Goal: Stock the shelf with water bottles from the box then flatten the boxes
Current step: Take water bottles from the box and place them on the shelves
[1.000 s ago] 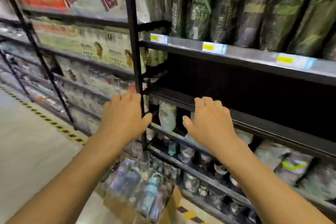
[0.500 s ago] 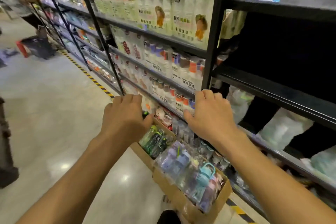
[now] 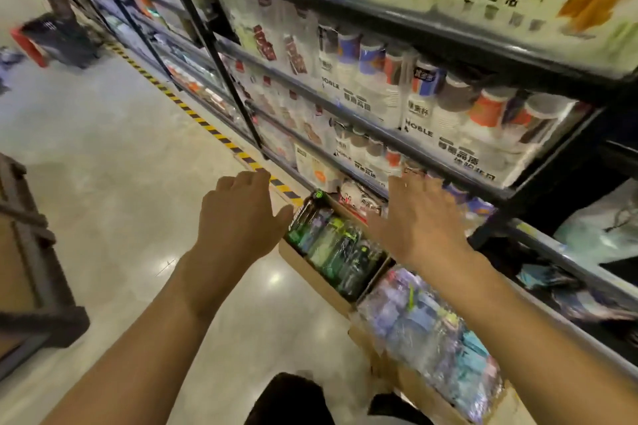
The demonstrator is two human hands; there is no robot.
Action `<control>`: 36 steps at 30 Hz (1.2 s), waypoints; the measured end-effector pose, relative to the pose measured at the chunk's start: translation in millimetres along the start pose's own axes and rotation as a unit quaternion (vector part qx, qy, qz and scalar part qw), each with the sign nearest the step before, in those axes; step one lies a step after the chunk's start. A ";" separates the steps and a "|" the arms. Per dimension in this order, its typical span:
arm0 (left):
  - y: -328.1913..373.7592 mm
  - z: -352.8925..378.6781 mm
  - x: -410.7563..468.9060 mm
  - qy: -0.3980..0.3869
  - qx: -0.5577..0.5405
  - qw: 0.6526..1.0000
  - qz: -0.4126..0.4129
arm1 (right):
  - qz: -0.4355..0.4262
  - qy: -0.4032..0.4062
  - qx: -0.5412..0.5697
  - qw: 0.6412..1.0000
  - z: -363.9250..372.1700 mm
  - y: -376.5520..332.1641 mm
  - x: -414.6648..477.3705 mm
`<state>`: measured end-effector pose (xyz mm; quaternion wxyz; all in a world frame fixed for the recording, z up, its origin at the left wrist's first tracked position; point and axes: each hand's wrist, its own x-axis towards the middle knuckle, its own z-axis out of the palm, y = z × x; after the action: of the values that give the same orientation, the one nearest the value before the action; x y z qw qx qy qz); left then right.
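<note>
Both hands empty, fingers spread: left hand, right hand over open brown cardboard box of green plastic-wrapped water bottles. Restocking step; next probably reach down, grab bottle.

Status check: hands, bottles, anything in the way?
Left hand and right hand open, empty, above the boxes. Bottles in boxes on floor. Nothing seen in the way.

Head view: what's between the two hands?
In the head view, between the left hand and right hand shows the open box of green and black bottles, lower down on the floor.
</note>
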<state>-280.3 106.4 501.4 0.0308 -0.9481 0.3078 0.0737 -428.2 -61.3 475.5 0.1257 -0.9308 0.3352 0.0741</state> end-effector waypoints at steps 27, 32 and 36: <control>-133.3 539.3 442.5 -0.270 -0.178 0.946 0.015 | 0.329 -0.225 0.186 0.898 535.5 -106.1 381.4; -115.3 658.8 477.2 -0.188 -0.161 0.968 0.047 | 0.392 -0.186 0.271 0.859 663.6 -91.6 426.9; -106.4 717.5 489.3 -0.149 -0.126 0.980 0.050 | 0.458 -0.148 0.346 0.805 730.7 -86.1 445.2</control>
<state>86.9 -16.6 -283.2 -0.0471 -0.9063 0.3348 0.2535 -71.7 -59.6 -307.1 0.4394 -0.5410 0.7035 0.1391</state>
